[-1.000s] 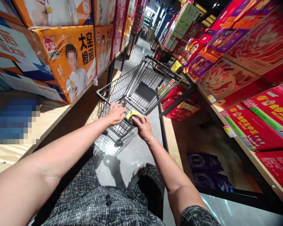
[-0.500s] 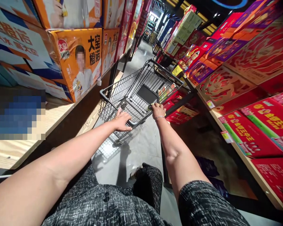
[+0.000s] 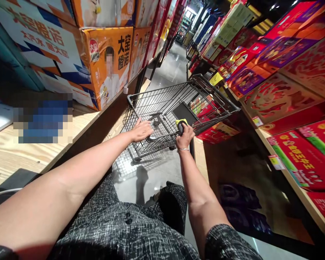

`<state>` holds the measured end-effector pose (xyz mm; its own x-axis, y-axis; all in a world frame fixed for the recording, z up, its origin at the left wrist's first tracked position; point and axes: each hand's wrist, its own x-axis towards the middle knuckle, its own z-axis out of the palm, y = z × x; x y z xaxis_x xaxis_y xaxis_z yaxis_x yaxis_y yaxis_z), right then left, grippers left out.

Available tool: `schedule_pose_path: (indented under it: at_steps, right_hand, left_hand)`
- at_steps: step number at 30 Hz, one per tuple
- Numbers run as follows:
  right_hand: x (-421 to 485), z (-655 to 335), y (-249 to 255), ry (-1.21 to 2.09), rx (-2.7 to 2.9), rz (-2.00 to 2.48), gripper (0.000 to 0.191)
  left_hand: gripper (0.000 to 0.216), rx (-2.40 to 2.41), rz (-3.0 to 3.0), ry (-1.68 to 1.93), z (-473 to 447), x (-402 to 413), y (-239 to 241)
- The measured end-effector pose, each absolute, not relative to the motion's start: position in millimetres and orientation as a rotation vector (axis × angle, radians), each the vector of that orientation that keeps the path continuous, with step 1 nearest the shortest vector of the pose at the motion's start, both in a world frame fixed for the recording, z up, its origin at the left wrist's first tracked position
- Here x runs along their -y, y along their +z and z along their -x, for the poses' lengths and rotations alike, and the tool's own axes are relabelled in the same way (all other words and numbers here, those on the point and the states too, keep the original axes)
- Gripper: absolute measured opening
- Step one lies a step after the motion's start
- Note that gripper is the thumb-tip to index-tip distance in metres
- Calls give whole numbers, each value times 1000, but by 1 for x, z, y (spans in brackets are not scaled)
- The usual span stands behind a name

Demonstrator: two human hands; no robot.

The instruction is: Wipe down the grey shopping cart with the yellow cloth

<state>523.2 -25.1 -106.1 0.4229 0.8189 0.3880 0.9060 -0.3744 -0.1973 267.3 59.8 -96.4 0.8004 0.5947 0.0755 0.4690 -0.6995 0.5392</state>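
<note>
A dark wire shopping cart (image 3: 162, 94) stands at an angle in front of me, its basket turned to the right. My left hand (image 3: 141, 130) lies over the near bar of the cart, fingers stretched out and thumb raised. In my right hand (image 3: 186, 136) is a small yellow-and-dark-grey item (image 3: 182, 124), soft-looking like a cloth or pad; its exact kind cannot be made out. That hand is closed around it beside the cart's near side rim, and a thin bracelet circles the wrist.
Orange drink cartons (image 3: 111, 68) are stacked on a wooden shelf (image 3: 83, 130) at left. Red gift boxes (image 3: 300, 155) and a patterned red-gold box (image 3: 276, 97) line the right shelf. Between them, a grey floor aisle (image 3: 173, 61) leads away.
The cart has swung right in view. My right hand has turned, showing more of the yellow-and-grey item. My left hand stays on the near bar. The view has shifted left.
</note>
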Motion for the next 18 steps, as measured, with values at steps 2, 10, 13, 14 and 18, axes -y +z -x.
schedule_pose_path:
  at_steps: [2,10,13,14,18]
  right_hand:
    - [39,-496,-128,-314,1468,2259,69]
    - [85,-415,-219,-57,2032,2116,45]
    - [99,-420,-239,22,2438,1954,48]
    - [101,-424,-241,30,2500,1929,47]
    - [97,-441,-231,-58,2610,1823,41]
  left_hand:
    - [55,-816,-2471,316,-269,-59,-96]
    - [65,-825,-2338,289,-271,-62,-97]
    - [66,-807,-2331,267,-269,-64,-93]
    - [66,-808,-2332,249,-269,-65,-91]
    - [70,-801,-2322,125,-266,-68,-80]
